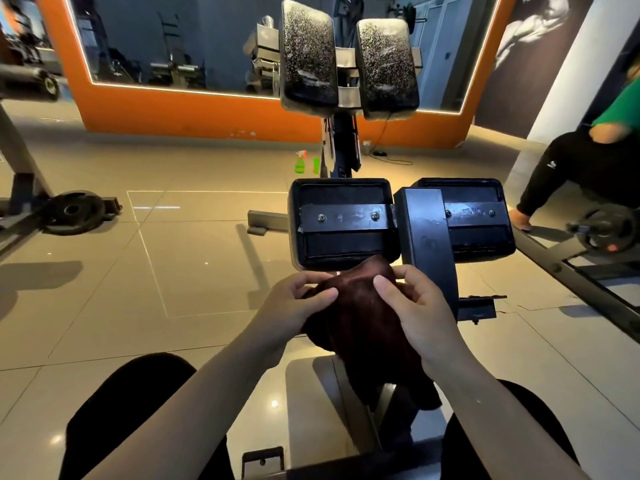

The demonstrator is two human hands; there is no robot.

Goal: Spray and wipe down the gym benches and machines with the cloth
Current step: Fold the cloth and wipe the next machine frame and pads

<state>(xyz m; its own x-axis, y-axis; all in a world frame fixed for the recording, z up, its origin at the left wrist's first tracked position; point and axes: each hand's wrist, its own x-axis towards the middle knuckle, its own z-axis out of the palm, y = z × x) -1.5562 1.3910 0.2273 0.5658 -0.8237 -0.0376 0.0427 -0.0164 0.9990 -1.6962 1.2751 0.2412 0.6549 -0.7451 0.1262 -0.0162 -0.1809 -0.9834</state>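
- The cloth (363,327), dark brown, sits at lower centre of the frame, held between both hands and hanging down over the machine's (427,244) frame.
- The left hand (294,306) grips the cloth's left edge, fingers curled over the top and thumb pinching the fabric.
- The right hand (414,306) grips the right edge, thumb on top of the cloth and fingers wrapped beneath it.
- Just above the hands, two near pads (343,223) show their black backs with screwed metal brackets; the cloth's top touches the lower edge of the left one.
- Two far pads (346,64) stand upright at upper centre, their black faces speckled with fine droplets.
- A green spray bottle (300,162) stands on the floor at centre, left of the machine's post, well apart from the hands.
- The floor (194,258) is glossy beige tile, with light reflections and thin grout lines.
- An orange wall (194,112) frames a wide mirror (166,43) across the upper left, edged with a light strip.
- A weight plate (74,211) lies on the floor at middle left beside another frame.
- A second person (588,161), in black trousers and a green top, sits at the right edge.
- The wearer's knees (138,403) in black fill the bottom corners.
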